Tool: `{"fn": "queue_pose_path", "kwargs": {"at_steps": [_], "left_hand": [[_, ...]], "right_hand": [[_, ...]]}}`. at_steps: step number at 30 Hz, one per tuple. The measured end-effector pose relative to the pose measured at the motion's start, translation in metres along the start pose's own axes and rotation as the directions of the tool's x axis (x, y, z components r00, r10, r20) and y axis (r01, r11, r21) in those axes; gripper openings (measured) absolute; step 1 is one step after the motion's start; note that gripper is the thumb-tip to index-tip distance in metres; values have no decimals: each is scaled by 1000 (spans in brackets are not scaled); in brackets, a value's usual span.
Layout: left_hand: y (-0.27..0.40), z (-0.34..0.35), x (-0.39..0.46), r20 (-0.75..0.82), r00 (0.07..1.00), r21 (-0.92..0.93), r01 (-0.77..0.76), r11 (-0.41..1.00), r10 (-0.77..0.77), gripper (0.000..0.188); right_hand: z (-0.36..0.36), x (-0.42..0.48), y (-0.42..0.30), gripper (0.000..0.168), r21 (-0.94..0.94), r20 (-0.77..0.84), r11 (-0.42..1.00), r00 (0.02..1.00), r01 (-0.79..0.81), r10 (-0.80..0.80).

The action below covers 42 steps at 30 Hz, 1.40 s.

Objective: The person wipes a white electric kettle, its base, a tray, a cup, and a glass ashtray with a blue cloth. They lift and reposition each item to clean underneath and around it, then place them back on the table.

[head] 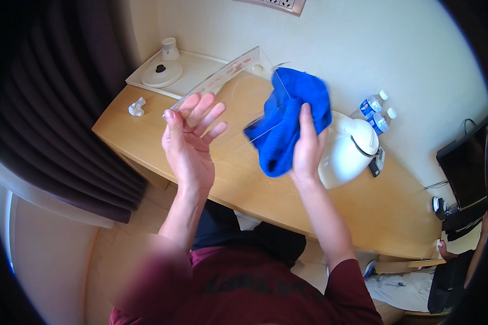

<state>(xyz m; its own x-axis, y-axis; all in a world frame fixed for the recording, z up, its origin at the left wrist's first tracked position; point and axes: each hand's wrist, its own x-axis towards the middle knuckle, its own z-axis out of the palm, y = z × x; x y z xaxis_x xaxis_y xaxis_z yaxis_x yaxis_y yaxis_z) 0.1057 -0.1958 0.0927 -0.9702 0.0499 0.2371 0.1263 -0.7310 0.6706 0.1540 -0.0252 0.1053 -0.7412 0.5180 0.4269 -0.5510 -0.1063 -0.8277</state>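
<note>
Between the thumb and forefinger of my left hand, the near left corner of a clear plastic box or lid is pinched; the other fingers are spread. Reddish printing runs along its side strip, and its thin transparent edges stretch across to the right. My right hand grips a bunched blue cloth, thumb on top. The cloth lies against the right part of the clear plastic, and one plastic edge crosses in front of it. Both things are held above a wooden desk.
A white electric kettle stands right of the cloth, near two water bottles and a remote control. At the back left are a white tray with a lid and cup, and crumpled tissue. Another person is at lower right.
</note>
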Motion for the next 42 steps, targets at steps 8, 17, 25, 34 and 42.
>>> {"fn": "queue_pose_path", "kwargs": {"at_steps": [8, 17, 25, 34, 42], "left_hand": [[-27, 6, 2, -105, 992, -173, 53, 983, -72, 45], [-35, 19, -5, -129, 992, -131, -4, 991, -13, 48], [-39, 10, -9, -107, 994, -81, -17, 997, 8, 47], [-44, 26, -7, -183, 972, -26, -155, 988, 148, 57], [-26, 19, -9, -23, 984, 108, -172, 979, 175, 57]], "right_hand": [[1, -20, 7, 74, 307, 427, 808, 832, -503, 355], [0, -38, 15, 50, 124, 314, 910, 886, -395, 342], [-17, -12, -20, 63, 258, 275, 900, 920, -352, 281], [9, -43, 5, 30, 62, 318, 981, 935, -186, 157], [-7, -51, 0, 32, -89, 375, 899, 822, -429, 429]]}}
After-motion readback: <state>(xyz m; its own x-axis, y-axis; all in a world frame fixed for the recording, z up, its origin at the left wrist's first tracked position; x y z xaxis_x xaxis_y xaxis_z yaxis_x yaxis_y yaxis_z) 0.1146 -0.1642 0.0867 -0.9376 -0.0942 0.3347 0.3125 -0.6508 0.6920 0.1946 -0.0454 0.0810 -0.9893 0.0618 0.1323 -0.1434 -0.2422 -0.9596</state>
